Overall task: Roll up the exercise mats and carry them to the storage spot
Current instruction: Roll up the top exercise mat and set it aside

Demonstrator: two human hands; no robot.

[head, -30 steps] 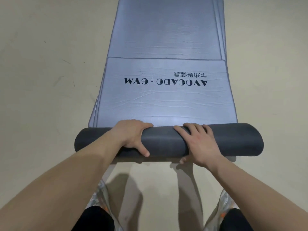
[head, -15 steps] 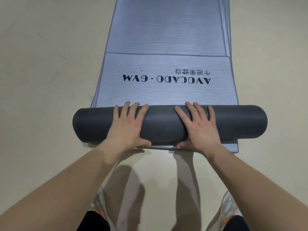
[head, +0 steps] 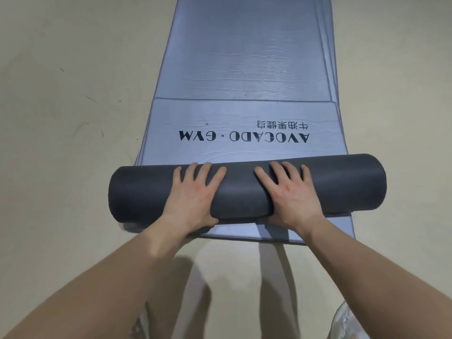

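The rolled mat (head: pixel 244 192), a thick dark grey cylinder, lies across the middle of my view from 9 o'clock to 3 o'clock. My left hand (head: pixel 193 196) and right hand (head: pixel 291 194) lie flat on top of it, either side of its centre. The fingers are straight and spread towards 12 o'clock, and each thumb sits low on the near side. Neither hand grips; both palms press down.

Ahead at 12 o'clock lies the flat tail (head: pixel 244 113) of this mat, blue-grey and printed AVOCADO·GYM (head: pixel 244 137). It seems to end at an edge not far beyond the lettering. Another blue-grey mat (head: pixel 249 45) runs on underneath towards 12 o'clock, and beige floor (head: pixel 73 118) lies to both sides.

I judge the rolling nearly done. To finish well I should push forward with equal weight through both palms. The 3 o'clock end looks a little ahead of the 9 o'clock end, so the left palm should lead slightly. Downward pressure should hold the coil tight, and the lower mat must not drag along.
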